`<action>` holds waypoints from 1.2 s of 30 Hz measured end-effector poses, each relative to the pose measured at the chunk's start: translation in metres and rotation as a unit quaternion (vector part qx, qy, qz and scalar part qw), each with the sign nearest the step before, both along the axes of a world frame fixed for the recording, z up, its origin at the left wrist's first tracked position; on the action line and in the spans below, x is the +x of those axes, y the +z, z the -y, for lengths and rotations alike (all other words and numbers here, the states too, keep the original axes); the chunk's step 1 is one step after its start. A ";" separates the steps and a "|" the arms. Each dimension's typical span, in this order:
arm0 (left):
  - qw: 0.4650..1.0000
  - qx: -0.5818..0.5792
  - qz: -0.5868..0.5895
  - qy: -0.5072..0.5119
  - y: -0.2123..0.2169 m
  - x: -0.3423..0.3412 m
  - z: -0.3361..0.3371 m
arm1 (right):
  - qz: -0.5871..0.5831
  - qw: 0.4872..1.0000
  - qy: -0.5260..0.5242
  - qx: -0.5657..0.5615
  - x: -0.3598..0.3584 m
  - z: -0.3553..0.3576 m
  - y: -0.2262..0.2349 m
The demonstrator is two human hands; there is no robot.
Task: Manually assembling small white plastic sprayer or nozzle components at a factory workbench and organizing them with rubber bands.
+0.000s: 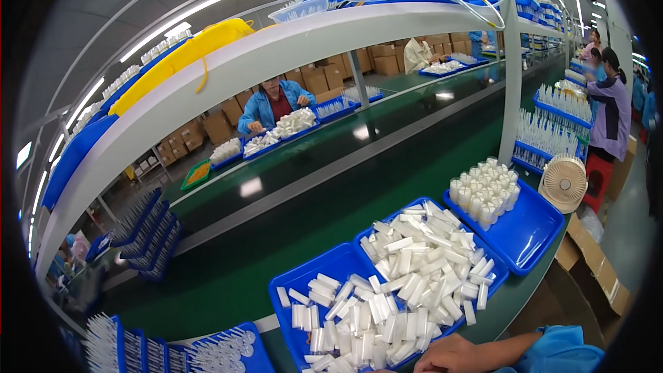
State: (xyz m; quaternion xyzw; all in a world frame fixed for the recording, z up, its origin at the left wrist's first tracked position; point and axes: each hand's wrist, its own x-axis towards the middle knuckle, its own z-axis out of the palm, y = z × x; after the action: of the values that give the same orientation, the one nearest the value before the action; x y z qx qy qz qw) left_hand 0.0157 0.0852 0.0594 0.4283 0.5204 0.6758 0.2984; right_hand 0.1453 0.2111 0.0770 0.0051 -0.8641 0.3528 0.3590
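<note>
At the lower edge, my right hand [447,355] rests by the near rim of a blue tray [284,298], its forearm in a blue sleeve reaching in from the right. Its fingers are cut off or turned out of sight, so any held item is hidden. That tray holds a loose heap of small white rectangular pieces [345,318] in clear wrappers. Right behind it, another blue tray [498,267] is piled with more of the same pieces [428,249]. My left hand does not show.
Upright white cylinders [485,190] fill part of a blue tray [528,235] at right, beside a beige fan [564,183]. A green conveyor belt [311,224] runs past. Overhead spans a white shelf beam [276,41]. Several people work nearby, one across the belt [276,103].
</note>
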 end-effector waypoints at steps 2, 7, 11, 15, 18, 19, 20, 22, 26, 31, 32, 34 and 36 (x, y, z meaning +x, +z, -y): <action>1.000 -0.018 0.019 -0.007 -0.004 -0.002 -0.002 | 0.004 0.997 0.073 0.002 -0.002 -0.010 0.005; 0.997 -0.043 0.061 -0.020 -0.004 -0.006 -0.003 | 0.059 0.736 0.422 -0.526 0.002 -0.025 0.008; 0.992 -0.035 0.096 -0.074 -0.002 -0.003 -0.008 | 0.011 0.561 0.493 -0.665 0.025 -0.042 -0.025; 0.945 0.020 0.260 -0.195 0.012 0.001 -0.006 | 0.058 0.618 0.459 -0.635 0.029 -0.051 0.026; 0.993 -0.093 -0.057 0.053 0.007 0.001 -0.009 | 0.125 0.766 0.437 -0.454 0.036 -0.040 0.066; 0.994 -0.103 -0.020 0.015 0.016 0.002 -0.009 | 0.113 0.812 0.445 -0.361 0.038 -0.036 0.073; 0.996 -0.087 -0.017 -0.012 0.014 0.006 -0.005 | 0.101 0.848 0.448 -0.264 0.039 -0.032 0.076; 0.996 -0.053 -0.008 -0.073 0.003 0.014 0.009 | 0.053 0.928 0.320 -0.185 0.036 -0.015 0.076; 0.961 0.104 0.014 -0.257 0.012 0.017 0.015 | 0.083 0.971 0.196 -0.108 0.033 0.016 0.054; 0.958 0.006 0.063 -0.281 -0.010 0.026 0.048 | 0.218 0.955 0.128 -0.152 0.054 0.043 0.021; 0.960 -0.009 0.065 -0.271 -0.013 0.032 0.051 | 0.221 0.961 0.105 -0.127 0.056 0.047 0.010; 0.965 -0.041 0.069 -0.249 -0.016 0.042 0.057 | 0.269 0.953 0.106 -0.090 0.063 0.052 -0.001; 0.961 -0.062 0.064 -0.262 -0.024 0.045 0.060 | 0.322 0.933 0.155 -0.046 0.069 0.051 0.000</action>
State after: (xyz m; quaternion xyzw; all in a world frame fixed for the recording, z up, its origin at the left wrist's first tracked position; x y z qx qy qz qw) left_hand 0.0609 0.0250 0.0356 0.4861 0.4107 0.5667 0.5233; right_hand 0.2148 0.1604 0.0773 0.0082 -0.9045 0.4264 0.0022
